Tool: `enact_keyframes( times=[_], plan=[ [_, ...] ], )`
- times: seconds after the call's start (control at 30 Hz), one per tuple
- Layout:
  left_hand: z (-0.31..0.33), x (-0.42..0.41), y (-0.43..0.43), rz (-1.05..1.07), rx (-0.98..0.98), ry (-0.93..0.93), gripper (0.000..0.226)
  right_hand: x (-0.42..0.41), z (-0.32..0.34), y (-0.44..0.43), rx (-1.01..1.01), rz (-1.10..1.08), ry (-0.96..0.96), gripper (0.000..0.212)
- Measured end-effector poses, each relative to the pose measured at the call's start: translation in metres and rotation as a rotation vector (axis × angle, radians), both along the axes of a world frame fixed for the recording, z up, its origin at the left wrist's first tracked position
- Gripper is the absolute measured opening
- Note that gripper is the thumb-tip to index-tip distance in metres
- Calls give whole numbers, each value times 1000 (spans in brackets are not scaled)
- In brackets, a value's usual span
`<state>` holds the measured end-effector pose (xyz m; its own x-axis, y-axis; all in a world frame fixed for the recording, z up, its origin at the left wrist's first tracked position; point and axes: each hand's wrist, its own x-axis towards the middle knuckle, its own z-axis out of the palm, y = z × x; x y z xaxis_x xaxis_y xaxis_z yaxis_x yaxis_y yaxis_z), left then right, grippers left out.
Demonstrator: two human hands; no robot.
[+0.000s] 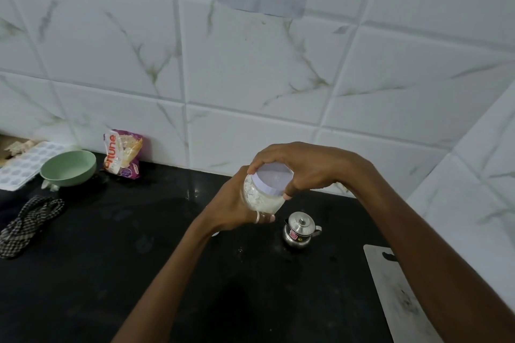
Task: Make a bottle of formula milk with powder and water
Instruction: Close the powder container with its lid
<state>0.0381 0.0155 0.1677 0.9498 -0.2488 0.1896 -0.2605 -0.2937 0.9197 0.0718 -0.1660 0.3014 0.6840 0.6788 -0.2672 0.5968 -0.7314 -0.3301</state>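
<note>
While the left hand (237,203) cradles a clear jar of white powder (260,198) above the black countertop (139,273), the right hand (301,167) closes its fingers around the jar's pale lavender lid (274,179). The step appears to be opening the powder jar, though whether the lid is turning loose or tight cannot be told. A small lidded steel pot (299,231) stands just beyond. No feeding bottle is in view; next, the lid must come off cleanly with the jar kept level.

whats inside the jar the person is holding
White powder shows through the clear jar, caked against its wall. The left hand covers the lower part and the lid, gripped by the right hand, hides the top.
</note>
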Motion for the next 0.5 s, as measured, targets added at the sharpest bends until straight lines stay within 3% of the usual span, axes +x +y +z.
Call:
enact_keyframes(
  times=[0.5],
  plan=[
    [-21,1,-21,164,-17,-82,88,-13,-21,3,-58,-278,-174,75]
  ],
)
